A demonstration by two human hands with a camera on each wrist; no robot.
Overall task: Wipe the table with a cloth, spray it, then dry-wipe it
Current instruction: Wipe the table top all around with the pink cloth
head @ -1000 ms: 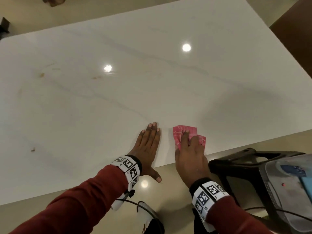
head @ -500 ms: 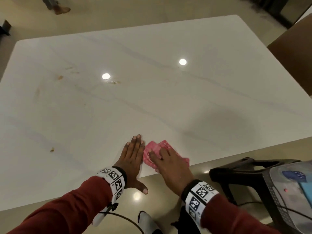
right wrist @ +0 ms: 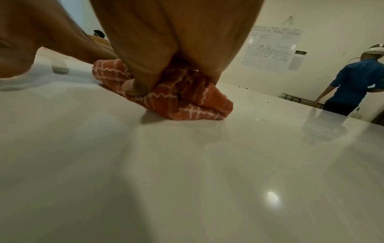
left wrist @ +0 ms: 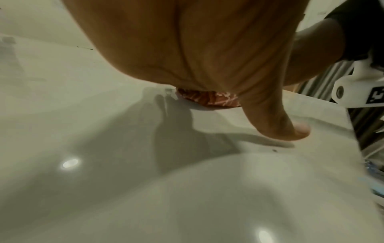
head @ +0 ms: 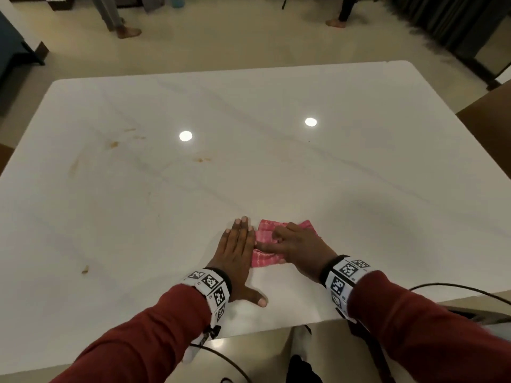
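A folded pink patterned cloth (head: 265, 234) lies on the white marble table (head: 359, 175), a little in from the near edge. My right hand (head: 297, 244) lies on top of the cloth. Its fingers are curled into the folds, and its thumb presses the cloth (right wrist: 176, 102) down in the right wrist view. My left hand (head: 238, 246) lies flat on the table with straight fingers, right against the cloth's left edge. In the left wrist view a strip of cloth (left wrist: 209, 99) shows under the palm edge. Brown stains (head: 114, 144) mark the table's left half.
More brown smears (head: 201, 160) and a crumb (head: 85, 269) lie left of centre. A brown chair (head: 492, 120) stands at the right edge. People's feet (head: 128, 31) are on the floor beyond the table. Cables (head: 456, 288) hang at the near right corner.
My right hand slid the cloth left until it met my left hand. Both hands now lie farther in from the near edge, and the view has lifted to show the whole table.
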